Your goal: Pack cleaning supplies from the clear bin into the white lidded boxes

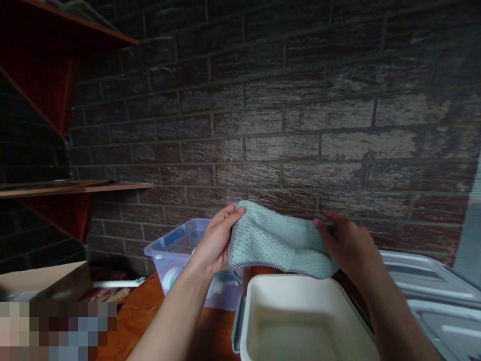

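A light blue-green cleaning cloth (280,238) with a dark checked edge is stretched between my two hands, above the back rim of a white plastic bin (293,288). My left hand (218,238) pinches the cloth's left corner, thumb on the near side. At the cloth's right end, my right hand (347,243) is closed on it, its fingers slightly blurred and partly hidden. The bin stands open at the front, with a grey latch (237,326) on its left side. Nothing shows on the visible part of its floor.
Behind the left arm, a clear bluish plastic tub (165,258) holds white bottle-like items. Grey-white lids (424,276) lie at the right. Wooden shelves (124,187) jut from the left, near a cardboard box (71,281). A dark brick wall (263,120) rises behind the wooden table (139,313).
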